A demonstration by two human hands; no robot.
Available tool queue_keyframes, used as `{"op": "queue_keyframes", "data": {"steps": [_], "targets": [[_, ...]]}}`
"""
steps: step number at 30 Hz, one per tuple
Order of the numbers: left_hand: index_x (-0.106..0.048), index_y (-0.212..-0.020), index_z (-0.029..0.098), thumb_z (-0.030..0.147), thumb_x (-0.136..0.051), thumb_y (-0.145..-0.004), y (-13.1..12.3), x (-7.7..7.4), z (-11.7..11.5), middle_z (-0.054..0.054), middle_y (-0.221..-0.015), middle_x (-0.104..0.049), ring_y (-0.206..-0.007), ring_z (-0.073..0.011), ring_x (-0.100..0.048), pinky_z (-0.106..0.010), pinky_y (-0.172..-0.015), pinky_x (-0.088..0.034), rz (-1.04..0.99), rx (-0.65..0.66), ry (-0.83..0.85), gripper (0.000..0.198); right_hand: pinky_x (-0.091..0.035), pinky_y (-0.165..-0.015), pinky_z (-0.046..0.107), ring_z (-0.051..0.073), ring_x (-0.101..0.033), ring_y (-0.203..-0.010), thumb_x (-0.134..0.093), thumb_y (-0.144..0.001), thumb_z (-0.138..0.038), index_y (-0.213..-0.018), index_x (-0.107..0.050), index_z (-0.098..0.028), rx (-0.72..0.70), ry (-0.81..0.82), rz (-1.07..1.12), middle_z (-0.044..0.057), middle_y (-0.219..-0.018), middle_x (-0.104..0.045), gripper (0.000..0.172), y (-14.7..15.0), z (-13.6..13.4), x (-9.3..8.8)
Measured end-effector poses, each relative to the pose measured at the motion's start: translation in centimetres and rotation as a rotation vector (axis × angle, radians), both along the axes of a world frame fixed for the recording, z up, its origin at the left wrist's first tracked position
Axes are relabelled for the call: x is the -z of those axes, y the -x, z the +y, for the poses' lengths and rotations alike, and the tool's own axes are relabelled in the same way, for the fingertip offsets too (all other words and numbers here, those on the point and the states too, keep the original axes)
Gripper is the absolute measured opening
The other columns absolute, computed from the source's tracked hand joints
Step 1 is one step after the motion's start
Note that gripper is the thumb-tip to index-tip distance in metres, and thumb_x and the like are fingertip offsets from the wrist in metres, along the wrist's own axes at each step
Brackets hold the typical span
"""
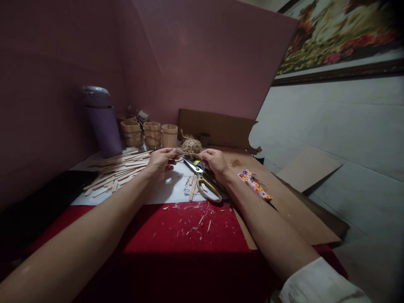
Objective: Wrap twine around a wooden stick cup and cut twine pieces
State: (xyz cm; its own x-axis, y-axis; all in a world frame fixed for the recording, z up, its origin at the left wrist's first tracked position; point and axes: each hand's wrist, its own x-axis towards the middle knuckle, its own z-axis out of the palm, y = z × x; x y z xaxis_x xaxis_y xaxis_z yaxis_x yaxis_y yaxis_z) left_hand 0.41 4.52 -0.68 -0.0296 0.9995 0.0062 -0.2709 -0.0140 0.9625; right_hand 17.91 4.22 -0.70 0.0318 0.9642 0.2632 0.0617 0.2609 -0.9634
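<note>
My left hand (162,162) is closed in a pinch on thin twine at the middle of the view. To its right, my right hand (214,161) pinches the same kind of twine, with a strand between the two hands. Just behind them sits a ball of twine (191,148). Gold-handled scissors (208,188) lie partly open between my hands, blades pointing away to the left. Wooden sticks (121,168) are heaped left of my left hand, and a few short sticks (192,191) lie beside the scissors.
Several stick cups (169,135) stand at the back, beside a purple bottle (105,130). White paper (170,185) and red cloth (176,235) with wood scraps cover the table. Cardboard (293,210) and a flowered strip (255,185) lie right; a cardboard panel (214,128) stands behind.
</note>
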Motion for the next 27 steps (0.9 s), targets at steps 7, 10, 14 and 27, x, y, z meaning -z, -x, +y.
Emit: {"op": "queue_keyframes", "data": {"steps": [7,10,14,27], "targets": [[-0.059,-0.064,0.01,0.014,-0.063,-0.075,-0.07,0.17,0.31,-0.002,-0.054,-0.057,-0.038,-0.0063,-0.046,-0.017,-0.034,-0.03,-0.06,0.004,0.081,0.012,-0.01,-0.036,0.02,0.004,-0.025,-0.035,-0.055,-0.057,-0.025,-0.052,-0.049,-0.017,-0.065,0.108,0.075,-0.007,-0.039,-0.039,0.012,0.03,-0.01,0.39],[-0.057,-0.066,0.01,0.011,-0.056,-0.08,-0.03,0.2,0.52,-0.002,-0.054,-0.056,-0.037,-0.0069,-0.046,-0.016,-0.032,-0.031,-0.12,0.061,0.169,0.014,-0.009,-0.036,0.02,0.003,-0.022,-0.034,-0.054,-0.057,-0.025,-0.053,-0.047,-0.017,-0.102,0.168,0.122,-0.008,-0.037,-0.037,0.012,-0.03,0.03,0.49],[-0.056,-0.067,0.011,0.009,-0.052,-0.082,0.11,0.27,0.72,-0.003,-0.052,-0.055,-0.037,-0.0074,-0.047,-0.016,-0.031,-0.033,-0.132,0.093,0.212,0.016,-0.008,-0.035,0.02,0.003,-0.021,-0.033,-0.053,-0.058,-0.024,-0.054,-0.047,-0.017,-0.109,0.196,0.125,-0.008,-0.037,-0.036,0.01,-0.08,0.1,0.5],[-0.058,-0.057,0.013,0.019,-0.06,-0.075,-0.15,0.46,0.43,-0.003,-0.054,-0.056,-0.039,-0.0082,-0.043,-0.02,-0.037,-0.028,0.285,-0.177,-0.041,0.018,-0.009,-0.035,0.02,0.003,-0.022,-0.032,-0.057,-0.058,-0.022,-0.05,-0.046,-0.017,-0.093,0.15,0.072,-0.008,-0.035,-0.037,0.014,0.21,0.05,0.49]]}}
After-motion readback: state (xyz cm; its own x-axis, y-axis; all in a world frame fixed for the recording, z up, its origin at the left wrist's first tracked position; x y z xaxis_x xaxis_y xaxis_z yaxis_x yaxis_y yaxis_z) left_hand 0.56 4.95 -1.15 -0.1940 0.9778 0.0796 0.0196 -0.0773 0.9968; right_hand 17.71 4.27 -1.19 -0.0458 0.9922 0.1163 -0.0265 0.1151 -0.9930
